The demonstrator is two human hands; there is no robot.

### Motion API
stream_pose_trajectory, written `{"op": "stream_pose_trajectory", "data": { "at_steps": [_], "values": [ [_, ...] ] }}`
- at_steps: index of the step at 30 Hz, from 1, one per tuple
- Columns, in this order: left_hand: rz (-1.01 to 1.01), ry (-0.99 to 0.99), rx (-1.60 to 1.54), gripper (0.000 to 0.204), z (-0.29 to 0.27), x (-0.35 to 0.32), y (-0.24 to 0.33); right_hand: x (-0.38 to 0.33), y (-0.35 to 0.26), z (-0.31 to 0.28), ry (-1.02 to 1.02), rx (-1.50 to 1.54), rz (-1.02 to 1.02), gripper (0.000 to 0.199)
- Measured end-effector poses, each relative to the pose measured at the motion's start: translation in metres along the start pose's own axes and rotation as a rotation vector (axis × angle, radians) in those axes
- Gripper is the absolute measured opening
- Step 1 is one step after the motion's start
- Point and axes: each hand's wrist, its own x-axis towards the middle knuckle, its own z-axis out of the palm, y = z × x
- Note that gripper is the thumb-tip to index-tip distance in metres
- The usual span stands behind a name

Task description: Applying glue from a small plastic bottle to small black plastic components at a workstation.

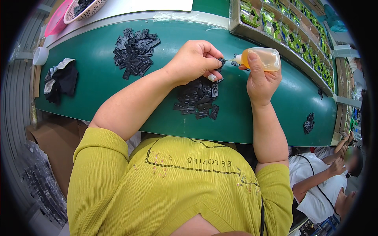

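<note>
Between thumb and fingers, my left hand point(197, 61) pinches a small black plastic part point(221, 65). One of its fingertips has a white wrap. My right hand point(262, 80) is closed around a clear squeeze bottle point(271, 59) of amber liquid, tilted sideways. Its thin nozzle points left, with the tip at or very near the black part; I cannot tell whether they touch. Below my left hand lies a pile of flat black parts point(197, 98) on the green tabletop. Another black piece shows behind the bottle, partly hidden by it.
A larger heap of black parts point(136, 51) lies left of my hands. Farther left are a dark cloth point(63, 80) and a white cup point(40, 56). A box of green-and-clear pieces point(283, 31) borders the far right. Small black parts point(309, 123) sit at right, near another seated person point(319, 185).
</note>
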Motion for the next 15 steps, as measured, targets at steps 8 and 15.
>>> {"op": "stream_pose_trajectory", "data": {
  "at_steps": [8,15],
  "values": [
    [-0.012,0.006,-0.008,0.021,-0.0007,-0.0004,0.0028,0.0027,-0.0048,-0.0017,0.02,0.062,-0.003,0.013],
    [-0.04,0.016,-0.035,0.019,-0.0021,0.0026,0.0052,-0.0045,-0.0075,0.0025,-0.04,0.115,0.022,0.013]
  ]
}}
